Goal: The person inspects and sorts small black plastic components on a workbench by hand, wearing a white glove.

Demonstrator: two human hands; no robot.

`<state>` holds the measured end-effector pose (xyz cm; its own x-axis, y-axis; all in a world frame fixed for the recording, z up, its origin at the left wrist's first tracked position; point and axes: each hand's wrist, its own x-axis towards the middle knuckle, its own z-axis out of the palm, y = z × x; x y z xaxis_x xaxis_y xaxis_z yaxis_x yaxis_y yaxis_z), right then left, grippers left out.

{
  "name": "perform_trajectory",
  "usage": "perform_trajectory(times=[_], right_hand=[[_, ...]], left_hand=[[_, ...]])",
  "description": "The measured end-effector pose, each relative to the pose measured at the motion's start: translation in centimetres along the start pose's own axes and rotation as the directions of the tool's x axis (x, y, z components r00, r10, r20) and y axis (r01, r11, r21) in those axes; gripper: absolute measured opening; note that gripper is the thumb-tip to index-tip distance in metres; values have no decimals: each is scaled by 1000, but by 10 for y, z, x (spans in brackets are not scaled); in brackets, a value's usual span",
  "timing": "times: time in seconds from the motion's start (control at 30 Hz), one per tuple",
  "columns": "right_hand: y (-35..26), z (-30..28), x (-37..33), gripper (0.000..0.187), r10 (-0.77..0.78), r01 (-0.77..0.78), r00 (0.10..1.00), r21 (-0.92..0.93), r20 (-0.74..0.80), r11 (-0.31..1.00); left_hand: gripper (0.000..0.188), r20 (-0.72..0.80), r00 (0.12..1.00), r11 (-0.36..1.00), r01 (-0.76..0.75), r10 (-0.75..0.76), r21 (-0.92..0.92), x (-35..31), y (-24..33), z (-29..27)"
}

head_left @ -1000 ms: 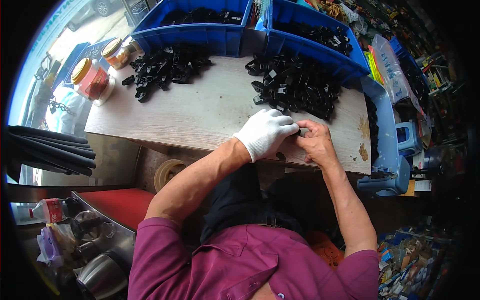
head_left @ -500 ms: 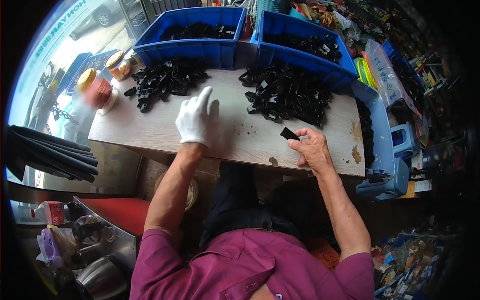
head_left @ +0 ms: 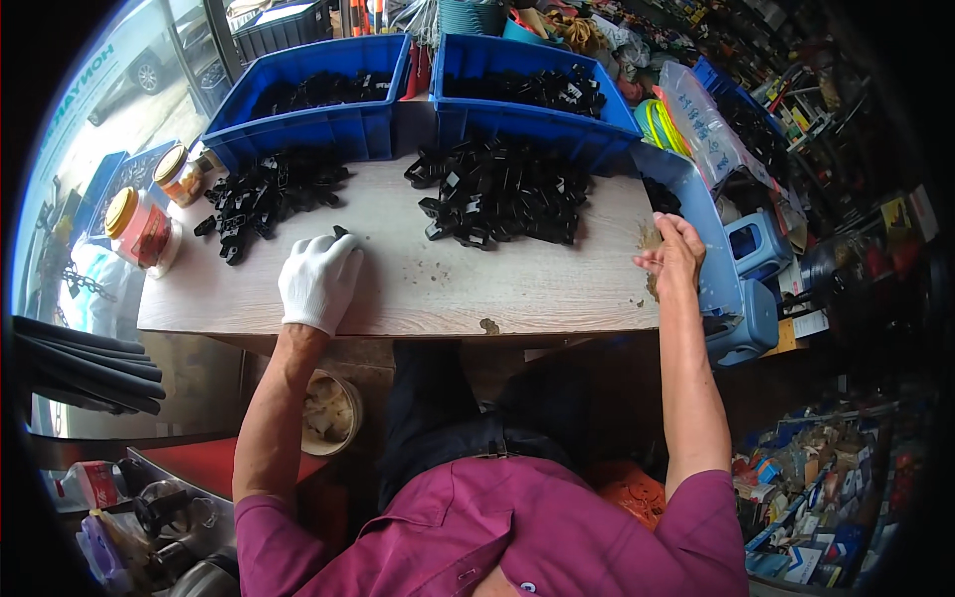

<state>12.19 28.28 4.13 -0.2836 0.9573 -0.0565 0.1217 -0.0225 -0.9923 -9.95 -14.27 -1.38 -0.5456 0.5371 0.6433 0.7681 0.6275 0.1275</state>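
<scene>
Left hand (head_left: 320,282), white glove: fingers curled down over the counter (head_left: 398,294), left half, between front edge and left pile. One small black part (head_left: 340,233) pokes out at the fingertips; glove hides the contact, so can't tell if it's gripped or only touched.

Right hand (head_left: 676,257), bare: thumb and forefinger apart, no part visible between them. It's at the counter's right edge, next to the light-blue bin (head_left: 718,267).

Step in hand, my read: left is on a single part, right is out by the bin. Next move would call for a sure pinch on that part and the right hand back over the counter.

Further out: left pile (head_left: 271,194) of black parts toward the far left corner, bigger right pile (head_left: 505,197) right of centre. Left blue bin (head_left: 316,142) and right blue bin (head_left: 537,129) along the far edge, both with black parts inside. Two lidded jars (head_left: 139,234) by the left edge.
</scene>
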Motion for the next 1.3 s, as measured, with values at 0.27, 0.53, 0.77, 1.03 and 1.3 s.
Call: perform_trajectory(times=[0.27, 0.53, 0.77, 1.03, 1.3], right_hand=[[14, 49, -52, 36, 179, -68, 889, -266, 420, 962], [22, 70, -53, 49, 160, 40, 928, -516, 337, 856], [29, 70, -50, 46, 134, 42, 945, -521, 297, 852], [21, 74, -55, 49, 101, 57, 956, -512, 276, 857], [23, 61, -56, 41, 151, -29, 947, -392, 285, 919]], left_hand=[[8, 6, 997, 990, -75, 76, -121, 10, 36, 16], [10, -52, 998, 969, 30, -44, -244, 15, 41, 22], [16, 1, 978, 975, 208, -208, -80, 25, 31, 41], [17, -14, 979, 976, 204, -205, -74, 21, 33, 37], [14, 47, 991, 970, 136, -129, -203, 11, 44, 25]])
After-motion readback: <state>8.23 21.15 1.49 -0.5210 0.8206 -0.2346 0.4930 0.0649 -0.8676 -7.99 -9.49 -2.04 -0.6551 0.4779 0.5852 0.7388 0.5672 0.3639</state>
